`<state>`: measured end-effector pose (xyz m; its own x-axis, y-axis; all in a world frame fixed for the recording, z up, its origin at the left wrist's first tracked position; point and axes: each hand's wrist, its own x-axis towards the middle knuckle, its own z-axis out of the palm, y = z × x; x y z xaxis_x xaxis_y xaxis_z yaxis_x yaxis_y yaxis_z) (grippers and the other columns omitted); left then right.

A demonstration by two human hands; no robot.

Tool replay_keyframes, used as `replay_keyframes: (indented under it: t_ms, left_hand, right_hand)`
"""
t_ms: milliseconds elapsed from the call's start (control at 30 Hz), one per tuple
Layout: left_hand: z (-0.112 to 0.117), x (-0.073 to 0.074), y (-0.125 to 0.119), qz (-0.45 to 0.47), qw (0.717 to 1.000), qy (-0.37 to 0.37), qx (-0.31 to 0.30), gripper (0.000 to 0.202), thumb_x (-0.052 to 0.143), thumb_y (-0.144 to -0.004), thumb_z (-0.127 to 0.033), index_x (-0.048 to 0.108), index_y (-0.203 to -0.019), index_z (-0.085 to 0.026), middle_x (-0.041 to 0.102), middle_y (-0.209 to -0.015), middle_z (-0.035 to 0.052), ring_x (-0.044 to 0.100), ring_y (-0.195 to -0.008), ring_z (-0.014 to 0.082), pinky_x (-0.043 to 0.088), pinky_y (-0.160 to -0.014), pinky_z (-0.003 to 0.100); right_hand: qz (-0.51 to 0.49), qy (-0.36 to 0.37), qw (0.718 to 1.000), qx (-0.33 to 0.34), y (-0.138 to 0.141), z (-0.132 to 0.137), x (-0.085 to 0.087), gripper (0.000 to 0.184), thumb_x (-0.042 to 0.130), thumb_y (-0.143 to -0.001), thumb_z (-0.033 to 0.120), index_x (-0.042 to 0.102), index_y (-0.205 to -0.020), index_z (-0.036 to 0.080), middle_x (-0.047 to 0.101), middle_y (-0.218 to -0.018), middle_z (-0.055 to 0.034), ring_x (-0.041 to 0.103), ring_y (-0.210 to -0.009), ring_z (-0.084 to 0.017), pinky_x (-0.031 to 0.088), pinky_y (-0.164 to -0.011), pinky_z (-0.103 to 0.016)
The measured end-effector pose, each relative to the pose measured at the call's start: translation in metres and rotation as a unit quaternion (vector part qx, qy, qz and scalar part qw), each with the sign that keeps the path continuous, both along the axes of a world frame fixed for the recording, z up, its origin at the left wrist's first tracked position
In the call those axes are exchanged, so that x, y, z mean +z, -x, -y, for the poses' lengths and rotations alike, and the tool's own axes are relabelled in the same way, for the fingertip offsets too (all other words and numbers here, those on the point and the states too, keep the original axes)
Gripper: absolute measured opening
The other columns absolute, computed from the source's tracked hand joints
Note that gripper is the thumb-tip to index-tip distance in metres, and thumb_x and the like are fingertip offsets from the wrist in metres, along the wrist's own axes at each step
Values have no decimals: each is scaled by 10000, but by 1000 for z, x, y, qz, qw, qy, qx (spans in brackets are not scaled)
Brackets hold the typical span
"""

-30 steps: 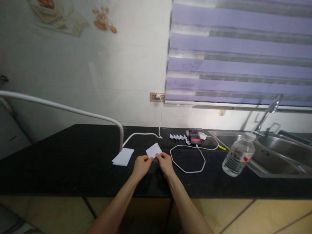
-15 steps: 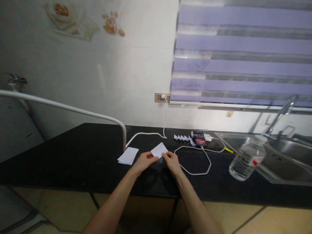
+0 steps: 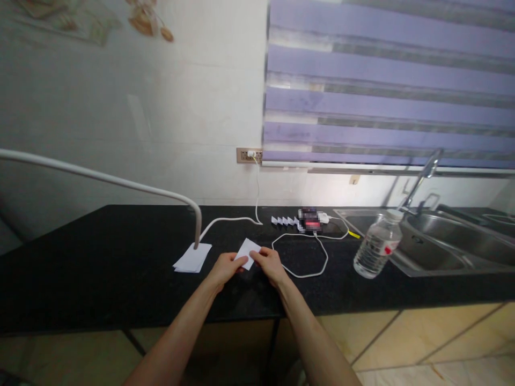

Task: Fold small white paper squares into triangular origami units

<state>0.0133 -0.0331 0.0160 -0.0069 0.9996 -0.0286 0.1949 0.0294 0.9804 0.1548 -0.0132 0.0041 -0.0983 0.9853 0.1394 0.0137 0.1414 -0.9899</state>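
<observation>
A small white sheet of paper (image 3: pixel 248 250) is held between both hands, low over the black countertop (image 3: pixel 132 289). My left hand (image 3: pixel 226 268) pinches its lower left side, thumb on top. On the right side, my right hand (image 3: pixel 269 262) grips it with the thumb pressed on its face. The fingers beneath the paper are mostly hidden. To the left of my hands lies a stack of white paper (image 3: pixel 193 259). Beyond them, several small folded paper pieces (image 3: pixel 285 221) stand in a row by a phone-like device (image 3: pixel 310 221), which is partly pixelated.
A white tube (image 3: pixel 161 192) arches in from the left, down to the paper stack. A white cable (image 3: pixel 300 276) loops right of my hands. Farther right stand a clear water bottle (image 3: pixel 378 244) and a steel sink (image 3: pixel 434 249) with a tap (image 3: pixel 422 177). A wall socket (image 3: pixel 243 156) holds a plug.
My head view has swung to the right, so the scene sits farther left. The paper in my hands has turned, and my right thumb now reaches farther over its face.
</observation>
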Motion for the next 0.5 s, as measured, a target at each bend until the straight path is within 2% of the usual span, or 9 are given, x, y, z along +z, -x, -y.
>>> replay_keyframes:
  t_ms: [167,333,400,500]
  left_hand:
    - [3,6,-6,-31,998,-23,39,279,619,-609,-378,656,-571,-104,606,-506,24,505,-483,120,343,-505,228]
    - [7,2,-7,-45,997,-20,54,292,610,-613,-394,674,-611,-109,617,-520,27,518,-503,132,344,-516,233]
    - [9,-1,-6,-38,998,-16,42,308,611,-609,-412,675,-618,-112,624,-532,31,524,-506,137,343,-512,235]
    - [10,0,-5,-19,1000,-4,-2,313,620,-599,-416,673,-623,-109,634,-560,40,534,-520,142,355,-520,238]
  right_hand:
    - [9,-21,999,-25,4,-3,-3,347,503,-704,442,450,-501,166,406,-445,51,353,-435,-76,254,-431,-207]
    - [1,21,999,-30,3,-4,1,425,418,-751,502,457,-496,164,414,-428,34,373,-418,-86,275,-429,-218]
    - [-11,31,999,-6,0,-4,4,400,469,-734,499,529,-556,145,477,-474,18,417,-446,-94,316,-455,-219]
    - [-33,10,999,41,-4,-2,8,284,618,-645,399,622,-755,137,574,-619,5,474,-522,-99,371,-513,-216]
